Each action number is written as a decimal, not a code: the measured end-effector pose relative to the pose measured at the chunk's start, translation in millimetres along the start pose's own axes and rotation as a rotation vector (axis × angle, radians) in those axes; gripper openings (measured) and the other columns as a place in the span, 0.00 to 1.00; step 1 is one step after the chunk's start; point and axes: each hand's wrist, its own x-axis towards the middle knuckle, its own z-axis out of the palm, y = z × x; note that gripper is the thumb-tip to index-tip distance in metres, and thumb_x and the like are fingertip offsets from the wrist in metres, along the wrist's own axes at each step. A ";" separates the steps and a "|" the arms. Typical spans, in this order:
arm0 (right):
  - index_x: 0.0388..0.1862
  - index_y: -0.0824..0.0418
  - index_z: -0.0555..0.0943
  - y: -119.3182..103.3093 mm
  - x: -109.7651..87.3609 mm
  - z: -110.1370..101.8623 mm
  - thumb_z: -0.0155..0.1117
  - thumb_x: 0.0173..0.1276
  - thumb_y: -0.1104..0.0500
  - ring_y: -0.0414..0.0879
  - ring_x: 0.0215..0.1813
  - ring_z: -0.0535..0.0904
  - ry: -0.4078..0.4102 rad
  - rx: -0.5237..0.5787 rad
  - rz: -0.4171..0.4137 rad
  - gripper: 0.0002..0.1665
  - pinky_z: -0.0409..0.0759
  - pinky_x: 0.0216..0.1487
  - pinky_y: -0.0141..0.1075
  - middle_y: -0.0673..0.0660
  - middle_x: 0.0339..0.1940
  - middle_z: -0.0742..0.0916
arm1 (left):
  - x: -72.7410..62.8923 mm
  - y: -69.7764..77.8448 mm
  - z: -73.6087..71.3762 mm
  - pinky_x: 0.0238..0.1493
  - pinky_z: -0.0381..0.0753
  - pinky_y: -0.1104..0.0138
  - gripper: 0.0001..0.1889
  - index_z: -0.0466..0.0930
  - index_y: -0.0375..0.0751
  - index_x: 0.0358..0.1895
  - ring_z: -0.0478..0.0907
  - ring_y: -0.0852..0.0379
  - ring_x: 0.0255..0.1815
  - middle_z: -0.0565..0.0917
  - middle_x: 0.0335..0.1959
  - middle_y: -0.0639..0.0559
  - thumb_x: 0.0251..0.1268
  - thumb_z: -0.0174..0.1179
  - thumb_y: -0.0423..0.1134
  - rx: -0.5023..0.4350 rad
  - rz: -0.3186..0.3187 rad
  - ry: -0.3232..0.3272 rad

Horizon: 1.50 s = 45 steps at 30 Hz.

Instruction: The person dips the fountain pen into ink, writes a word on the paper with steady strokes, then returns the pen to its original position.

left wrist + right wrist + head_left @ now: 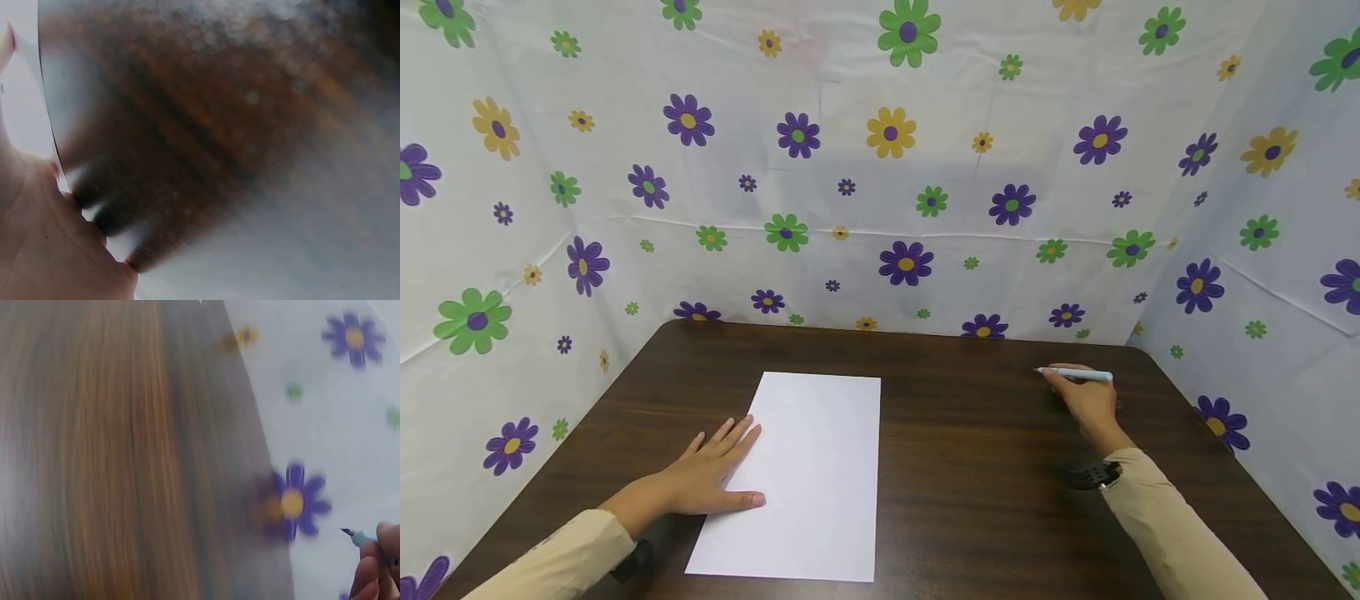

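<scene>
A blank white sheet of paper (816, 475) lies on the dark wooden table, left of centre. My left hand (707, 473) rests on its left edge with fingers spread, the thumb reaching over the sheet. In the left wrist view the palm of the left hand (50, 237) shows beside the paper's edge. Toward the back right of the table, my right hand (1086, 400) pinches a light blue pen (1086, 375), its tip pointing left. The dark pointed tip of the pen (355, 535) appears uncapped in the right wrist view, held between thumb and fingers of the right hand (378, 565).
The dark brown table (970, 500) has rounded back corners. A white flower-print cloth (850, 283) hangs behind it and along both sides, close to the table's edges. A dark wristband (1093, 475) sits at the right wrist, below the beige sleeve's cuff.
</scene>
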 end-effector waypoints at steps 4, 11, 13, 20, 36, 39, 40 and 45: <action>0.47 0.69 0.84 -17.0 -9.7 22.6 0.71 0.61 0.53 0.28 0.26 0.78 -0.086 0.120 -0.049 0.22 0.78 0.31 0.25 0.37 0.22 0.84 | 0.8 0.7 0.0 0.64 0.35 0.29 0.54 0.50 0.35 0.75 0.40 0.29 0.75 0.45 0.77 0.35 0.53 0.59 0.68 0.000 -0.005 -0.007; 0.45 0.69 0.83 -48.2 -34.7 59.5 0.69 0.63 0.56 0.36 0.29 0.82 -0.236 0.237 -0.123 0.19 0.83 0.37 0.33 0.48 0.26 0.87 | 3.1 1.2 0.5 0.64 0.35 0.29 0.54 0.50 0.35 0.75 0.40 0.29 0.75 0.45 0.77 0.35 0.53 0.59 0.69 0.004 -0.003 -0.010; 0.45 0.69 0.83 -57.0 -43.5 69.5 0.70 0.62 0.56 0.39 0.30 0.83 -0.270 0.261 -0.138 0.18 0.83 0.37 0.32 0.51 0.28 0.87 | 3.6 1.4 0.8 0.64 0.35 0.29 0.54 0.50 0.35 0.75 0.40 0.30 0.75 0.45 0.77 0.35 0.53 0.59 0.69 0.007 -0.004 -0.012; 0.44 0.67 0.84 -78.1 -73.3 108.7 0.71 0.61 0.58 0.49 0.35 0.84 -0.413 0.345 -0.198 0.15 0.84 0.40 0.42 0.59 0.33 0.88 | 4.0 1.9 1.3 0.64 0.36 0.29 0.54 0.50 0.36 0.75 0.40 0.30 0.75 0.46 0.77 0.36 0.53 0.59 0.69 0.013 -0.008 -0.014; 0.35 0.61 0.88 -110.8 -128.0 187.6 0.71 0.59 0.59 0.39 0.27 0.81 -0.610 0.302 -0.302 0.07 0.74 0.26 0.28 0.55 0.27 0.88 | 2.3 -2.1 4.3 0.62 0.35 0.27 0.56 0.51 0.34 0.74 0.41 0.28 0.74 0.49 0.76 0.36 0.51 0.59 0.70 0.002 0.009 0.009; 0.33 0.59 0.88 -112.2 -134.6 200.3 0.70 0.59 0.58 0.37 0.25 0.80 -0.636 0.255 -0.316 0.05 0.77 0.27 0.29 0.52 0.26 0.89 | 1.9 -2.4 4.7 0.61 0.36 0.27 0.55 0.52 0.34 0.74 0.42 0.27 0.74 0.51 0.76 0.34 0.51 0.60 0.69 0.004 0.020 0.022; 0.32 0.58 0.88 -112.5 -136.2 204.3 0.70 0.59 0.58 0.36 0.25 0.80 -0.640 0.240 -0.331 0.05 0.77 0.26 0.28 0.51 0.26 0.89 | 1.8 -2.3 4.5 0.61 0.36 0.26 0.55 0.52 0.33 0.74 0.43 0.27 0.73 0.51 0.76 0.34 0.51 0.60 0.69 0.003 0.022 0.024; 0.30 0.58 0.89 -114.9 -143.2 220.1 0.70 0.57 0.60 0.33 0.26 0.78 -0.636 0.169 -0.419 0.04 0.76 0.26 0.27 0.51 0.28 0.89 | 0.9 1.0 0.7 0.62 0.36 0.27 0.56 0.51 0.34 0.74 0.41 0.27 0.74 0.49 0.76 0.36 0.51 0.60 0.69 0.005 0.006 0.005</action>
